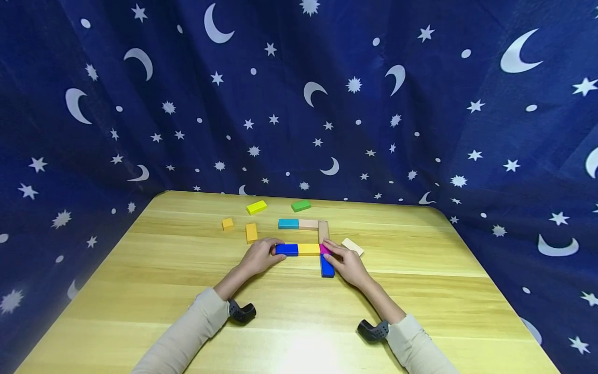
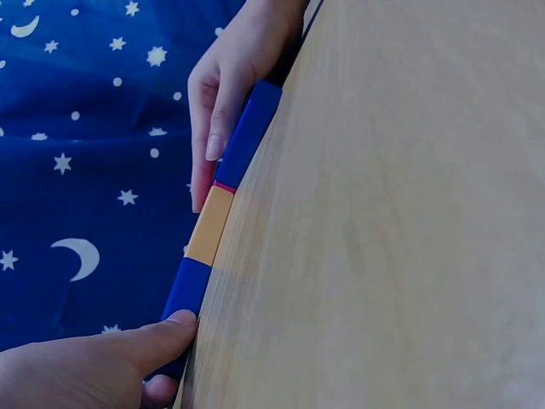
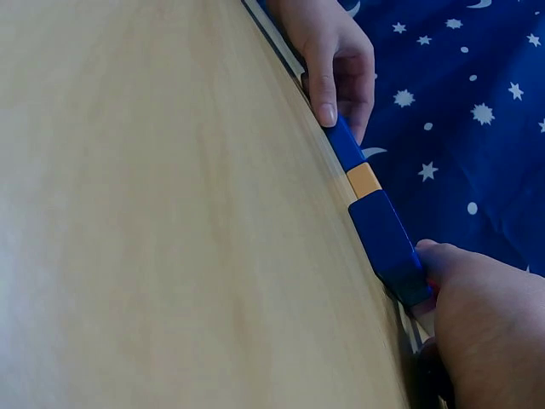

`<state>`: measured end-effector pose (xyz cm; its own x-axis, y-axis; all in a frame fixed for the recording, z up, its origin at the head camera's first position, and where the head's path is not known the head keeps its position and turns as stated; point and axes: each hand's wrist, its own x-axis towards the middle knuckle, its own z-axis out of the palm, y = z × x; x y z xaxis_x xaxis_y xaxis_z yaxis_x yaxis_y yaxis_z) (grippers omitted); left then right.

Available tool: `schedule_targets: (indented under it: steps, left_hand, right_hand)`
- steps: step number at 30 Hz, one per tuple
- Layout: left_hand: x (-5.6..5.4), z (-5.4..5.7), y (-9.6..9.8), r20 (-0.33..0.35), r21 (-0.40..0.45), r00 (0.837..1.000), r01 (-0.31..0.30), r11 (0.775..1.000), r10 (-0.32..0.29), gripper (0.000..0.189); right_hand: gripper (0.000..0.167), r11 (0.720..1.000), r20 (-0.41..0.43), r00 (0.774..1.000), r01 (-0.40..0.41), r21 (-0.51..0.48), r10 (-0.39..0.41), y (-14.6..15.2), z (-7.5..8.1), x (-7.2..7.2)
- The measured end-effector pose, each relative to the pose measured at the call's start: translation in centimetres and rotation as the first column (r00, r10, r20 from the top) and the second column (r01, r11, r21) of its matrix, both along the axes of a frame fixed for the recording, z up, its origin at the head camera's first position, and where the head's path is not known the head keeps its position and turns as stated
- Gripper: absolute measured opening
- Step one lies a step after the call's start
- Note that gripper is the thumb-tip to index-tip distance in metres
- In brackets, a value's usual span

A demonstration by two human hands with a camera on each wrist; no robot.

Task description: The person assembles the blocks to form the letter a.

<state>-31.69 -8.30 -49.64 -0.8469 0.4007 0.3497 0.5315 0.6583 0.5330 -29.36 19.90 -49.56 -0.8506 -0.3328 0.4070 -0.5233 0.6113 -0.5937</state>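
1. The left hand (image 1: 258, 257) is clamped on the outer blue block (image 1: 287, 250) at the row's 9 o'clock end; pushing too hard towards 3 o'clock could buckle the row at the yellow block (image 1: 309, 250), as nothing visible fastens them.
2. The right hand (image 1: 349, 265) seems to pinch the pink block (image 1: 324, 250) at the 3 o'clock end; a twist there could swing the near blue block (image 1: 327, 266) at 6 o'clock or the tan block (image 1: 323, 232) at 12 o'clock out of line.
3. The cream block (image 1: 352, 246) lies just off that hand's 1 o'clock side; a stray knuckle could nudge it.
4. The teal block (image 1: 288, 224) and beige block (image 1: 309, 224) lie at 10 to 11 o'clock from the pink one; a jolt through the tan block could part them.
5. Fingers cover much of the pink block and its seam with the tan one; whether those touch is unclear; both wrist views catch the row almost edge-on and crop the wearer's own hand.
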Motion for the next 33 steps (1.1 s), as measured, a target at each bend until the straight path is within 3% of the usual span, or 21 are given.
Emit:
schedule_targets:
  steps: [5,9,16,25,33]
  left_hand:
    - [-0.1,0.3,-0.2,0.026,0.027,1.000,0.008,1.000,-0.009,0.037]
    - [-0.3,1.3,-1.0,0.046,0.081,0.999,-0.007,0.997,0.004,0.038]
    - [-1.4,2.8,-3.9,0.020,0.158,0.994,-0.114,0.981,0.112,0.041]
    - [-2.5,2.0,-6.8,0.011,0.128,0.982,-0.189,0.974,0.189,0.051]
    - [-3.0,0.9,-7.7,0.053,0.087,0.983,-0.182,0.979,0.178,0.065]
  right_hand:
    - [0.037,1.000,-0.005,1.000,-0.003,-0.004,0.003,0.0,0.0,0.0]
    - [0.038,1.000,0.004,1.000,-0.003,-0.002,0.003,0.0,0.0,-0.1]
    - [0.038,1.000,0.014,1.000,-0.014,-0.011,0.014,0.0,0.1,0.0]
    - [0.038,1.000,0.020,1.000,-0.007,-0.008,0.007,0.1,0.0,-0.1]
    - [0.038,1.000,0.017,1.000,-0.011,-0.010,0.011,0.0,0.0,-0.1]
